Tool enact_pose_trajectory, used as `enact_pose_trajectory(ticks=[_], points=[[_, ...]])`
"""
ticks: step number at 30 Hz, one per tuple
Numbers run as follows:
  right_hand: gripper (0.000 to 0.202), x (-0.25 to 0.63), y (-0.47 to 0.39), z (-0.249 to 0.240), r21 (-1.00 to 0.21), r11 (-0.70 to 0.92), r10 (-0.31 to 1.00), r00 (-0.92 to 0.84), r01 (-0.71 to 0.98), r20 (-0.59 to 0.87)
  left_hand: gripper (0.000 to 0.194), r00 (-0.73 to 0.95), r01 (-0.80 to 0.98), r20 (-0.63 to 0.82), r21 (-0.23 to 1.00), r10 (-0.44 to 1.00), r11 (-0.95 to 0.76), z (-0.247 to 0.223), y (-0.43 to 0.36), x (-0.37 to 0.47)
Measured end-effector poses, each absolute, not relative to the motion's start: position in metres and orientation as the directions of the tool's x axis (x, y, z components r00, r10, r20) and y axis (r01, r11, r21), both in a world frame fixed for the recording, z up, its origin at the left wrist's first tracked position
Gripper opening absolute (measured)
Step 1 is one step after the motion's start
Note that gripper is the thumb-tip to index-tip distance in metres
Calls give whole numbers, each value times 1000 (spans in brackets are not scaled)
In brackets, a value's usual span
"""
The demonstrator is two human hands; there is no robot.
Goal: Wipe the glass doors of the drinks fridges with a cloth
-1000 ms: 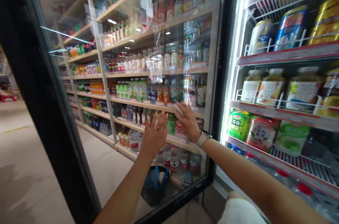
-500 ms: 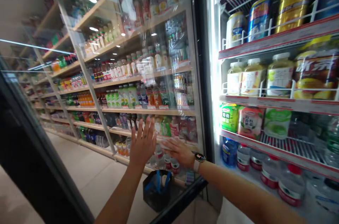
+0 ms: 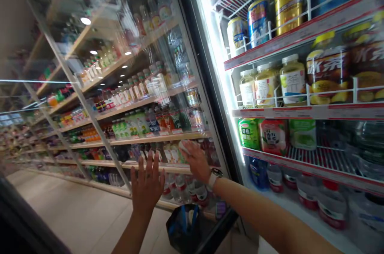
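Head view: my left hand [image 3: 147, 184], seven o'clock, fingers apart at the glass door [image 3: 200, 56]; my right hand [image 3: 197, 163], six o'clock, holds a white cloth [image 3: 183, 147], fingers together.

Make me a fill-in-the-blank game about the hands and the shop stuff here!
1. The right hand has a ____ around its wrist.
2. The left hand is open in front of a door with a see-through pane of ____.
3. The basket on the floor has handles coloured ____.
4. The red pack sits between two packs coloured ____.

Missing words: watch; glass; blue; green.
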State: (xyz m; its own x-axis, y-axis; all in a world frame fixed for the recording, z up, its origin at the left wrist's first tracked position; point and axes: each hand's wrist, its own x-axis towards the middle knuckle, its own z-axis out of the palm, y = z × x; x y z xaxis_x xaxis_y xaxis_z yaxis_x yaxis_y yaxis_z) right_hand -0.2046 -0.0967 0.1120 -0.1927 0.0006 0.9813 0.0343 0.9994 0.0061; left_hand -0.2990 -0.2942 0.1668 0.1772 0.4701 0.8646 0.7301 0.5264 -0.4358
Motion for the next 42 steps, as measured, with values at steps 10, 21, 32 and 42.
enact_pose_trajectory(ticks=[10,21,32,42], points=[[59,-189,-95,26,17,999,-24,-274,-28,962,73,173,699,870,-439,462,564,169,-292,-295],[65,-177,-46,50,-515,848,524,51,-129,850,66,177,697,822,-494,542,521,123,-214,-265],[71,-194,-98,34,-333,939,327,-76,-86,942,68,93,697,834,-445,544,562,113,-209,-267],[62,-183,-65,43,-599,795,606,99,-97,789,66,106,677,842,-450,528,582,112,-208,-263]])
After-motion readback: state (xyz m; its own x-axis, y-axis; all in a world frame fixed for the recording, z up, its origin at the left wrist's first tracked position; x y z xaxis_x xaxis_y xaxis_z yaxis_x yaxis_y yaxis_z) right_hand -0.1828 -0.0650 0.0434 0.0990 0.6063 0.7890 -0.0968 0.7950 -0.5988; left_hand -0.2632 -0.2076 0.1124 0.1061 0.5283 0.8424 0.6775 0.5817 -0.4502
